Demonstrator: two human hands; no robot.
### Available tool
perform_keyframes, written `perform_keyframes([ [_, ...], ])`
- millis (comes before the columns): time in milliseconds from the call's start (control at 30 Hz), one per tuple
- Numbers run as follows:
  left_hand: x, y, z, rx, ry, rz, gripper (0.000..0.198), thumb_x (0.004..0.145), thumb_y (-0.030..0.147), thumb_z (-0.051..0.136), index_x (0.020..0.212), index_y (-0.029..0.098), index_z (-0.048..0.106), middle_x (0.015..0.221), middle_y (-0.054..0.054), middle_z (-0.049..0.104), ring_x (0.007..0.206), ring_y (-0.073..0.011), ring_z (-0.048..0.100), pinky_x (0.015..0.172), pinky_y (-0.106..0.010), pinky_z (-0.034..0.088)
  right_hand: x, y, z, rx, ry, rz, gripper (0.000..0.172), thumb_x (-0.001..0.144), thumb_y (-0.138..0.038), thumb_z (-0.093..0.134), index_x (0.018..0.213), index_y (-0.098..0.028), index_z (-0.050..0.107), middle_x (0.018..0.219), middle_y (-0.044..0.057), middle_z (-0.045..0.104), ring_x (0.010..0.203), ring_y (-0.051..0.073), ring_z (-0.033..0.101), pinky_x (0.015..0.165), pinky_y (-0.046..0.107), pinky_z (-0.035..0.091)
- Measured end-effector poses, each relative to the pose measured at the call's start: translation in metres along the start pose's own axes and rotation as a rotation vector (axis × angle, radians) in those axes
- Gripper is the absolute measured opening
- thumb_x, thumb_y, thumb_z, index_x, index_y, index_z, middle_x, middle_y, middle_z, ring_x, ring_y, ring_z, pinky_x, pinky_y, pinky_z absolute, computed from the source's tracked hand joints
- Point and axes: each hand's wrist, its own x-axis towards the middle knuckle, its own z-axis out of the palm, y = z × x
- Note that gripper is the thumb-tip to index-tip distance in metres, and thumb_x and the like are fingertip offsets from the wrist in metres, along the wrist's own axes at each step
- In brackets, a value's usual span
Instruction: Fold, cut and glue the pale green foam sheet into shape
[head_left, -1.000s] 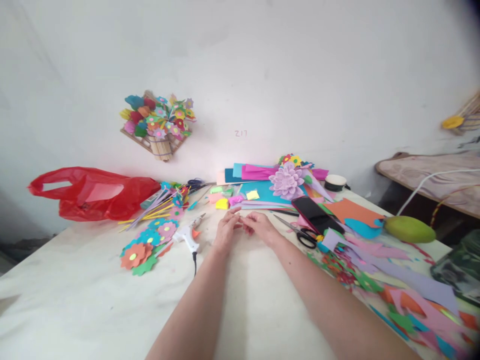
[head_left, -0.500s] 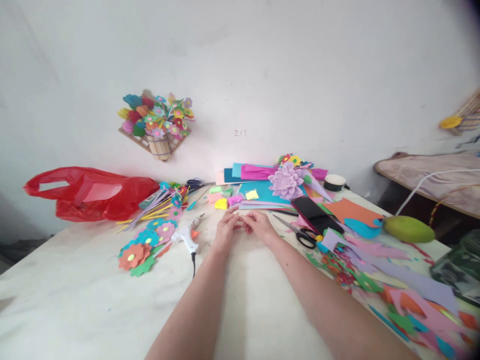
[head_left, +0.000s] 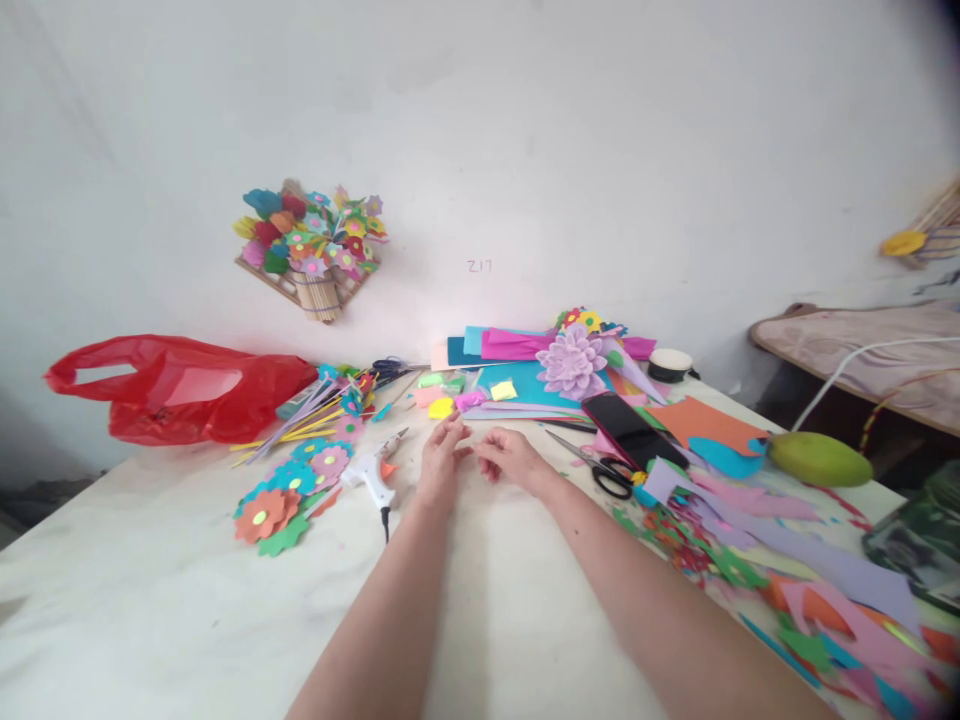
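Observation:
My left hand [head_left: 441, 462] and my right hand [head_left: 512, 459] meet fingertip to fingertip on the white table [head_left: 187, 600], just in front of a row of small foam scraps [head_left: 442, 405]. Both hands have their fingers curled in a pinch; what they hold is too small to make out. A white glue gun [head_left: 371, 475] lies just left of my left hand. Black-handled scissors [head_left: 604, 470] lie to the right of my right hand.
Paper flowers [head_left: 289, 490] and coloured sticks [head_left: 300, 415] lie at left, beside a red plastic bag [head_left: 180, 385]. Foam sheets with a purple flower [head_left: 574, 362], a black phone [head_left: 630, 425], paper offcuts [head_left: 750, 540] and a green mango [head_left: 817, 458] fill the right. A flower basket [head_left: 315, 250] hangs on the wall.
Both hands have shifted slightly left and a small gap has opened between the fingertips. Nothing else on the table has moved.

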Motion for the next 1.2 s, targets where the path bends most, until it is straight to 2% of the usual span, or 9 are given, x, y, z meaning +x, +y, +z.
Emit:
perform_keyframes([
  [200,0.005,-0.009,-0.005,0.115,0.020,-0.028,0.028,0.060,0.036,0.065,0.051,0.016,0.047,0.049,0.004,0.051,0.048,-0.0070,0.047,0.052,-0.020,0.036,0.002,-0.004,-0.012,-0.117,0.135,-0.032,0.020,0.056,-0.026,0.064,0.054,-0.015,0.048,0.046,-0.006,0.049,0.041,0.007,0.046,0.045,0.020,0.040],
  [467,0.001,-0.004,0.000,0.104,-0.028,-0.045,0.031,0.061,0.039,0.064,0.058,0.018,0.041,0.048,0.004,0.052,0.040,-0.0066,0.045,0.043,-0.019,0.035,0.001,-0.011,-0.018,-0.163,0.195,0.112,0.019,0.058,-0.029,0.062,0.058,-0.016,0.047,0.041,-0.007,0.048,0.034,0.007,0.043,0.035,0.018,0.036],
  [633,0.002,-0.002,0.002,0.104,-0.026,-0.092,0.032,0.056,0.039,0.067,0.070,0.018,0.047,0.043,0.007,0.048,0.035,-0.0063,0.042,0.038,-0.019,0.034,-0.001,-0.005,-0.027,-0.576,0.112,0.110,0.021,0.068,-0.030,0.053,0.053,-0.015,0.050,0.039,-0.004,0.049,0.032,0.006,0.040,0.035,0.017,0.030],
  [700,0.002,-0.002,0.003,0.102,-0.021,-0.096,0.037,0.056,0.039,0.068,0.079,0.017,0.050,0.043,0.008,0.048,0.034,-0.0062,0.042,0.038,-0.019,0.034,-0.002,-0.005,-0.032,-0.700,0.060,0.050,0.011,0.066,-0.025,0.054,0.067,-0.015,0.058,0.055,-0.001,0.059,0.043,0.008,0.049,0.042,0.017,0.035],
  [733,0.002,-0.002,0.003,0.102,-0.019,-0.095,0.037,0.056,0.039,0.067,0.080,0.016,0.050,0.043,0.008,0.048,0.034,-0.0061,0.042,0.038,-0.019,0.034,-0.001,-0.006,-0.034,-0.758,0.055,0.020,0.015,0.065,-0.023,0.055,0.078,-0.017,0.060,0.066,0.000,0.063,0.052,0.009,0.054,0.047,0.018,0.038],
  [800,0.002,-0.002,0.004,0.106,-0.021,-0.093,0.035,0.058,0.040,0.065,0.077,0.015,0.051,0.042,0.007,0.048,0.033,-0.0056,0.041,0.037,-0.018,0.032,0.001,-0.010,-0.037,-0.904,0.109,0.001,0.031,0.065,-0.021,0.055,0.096,-0.020,0.058,0.083,0.001,0.065,0.069,0.012,0.058,0.058,0.020,0.041],
  [967,0.003,-0.002,0.004,0.126,-0.013,-0.098,0.030,0.061,0.043,0.061,0.065,0.015,0.049,0.041,0.006,0.047,0.033,-0.0052,0.041,0.036,-0.017,0.030,0.014,-0.015,-0.046,-1.289,0.322,0.144,0.025,0.078,-0.027,0.043,0.095,-0.021,0.060,0.090,0.006,0.064,0.087,0.019,0.057,0.070,0.027,0.040],
  [1067,0.004,-0.003,0.003,0.130,-0.017,-0.095,0.031,0.063,0.044,0.059,0.063,0.016,0.048,0.041,0.005,0.048,0.033,-0.0055,0.041,0.036,-0.017,0.030,0.024,-0.015,-0.053,-1.437,0.330,0.174,0.028,0.081,-0.027,0.040,0.101,-0.019,0.057,0.094,0.010,0.063,0.090,0.022,0.056,0.071,0.028,0.040],
  [1200,0.005,-0.005,0.002,0.129,-0.022,-0.094,0.031,0.063,0.045,0.060,0.065,0.016,0.050,0.044,0.005,0.050,0.034,-0.0061,0.042,0.037,-0.018,0.032,0.039,-0.014,-0.059,-1.563,0.253,0.215,0.029,0.083,-0.023,0.037,0.103,-0.014,0.055,0.097,0.015,0.061,0.090,0.024,0.056,0.073,0.031,0.041],
])
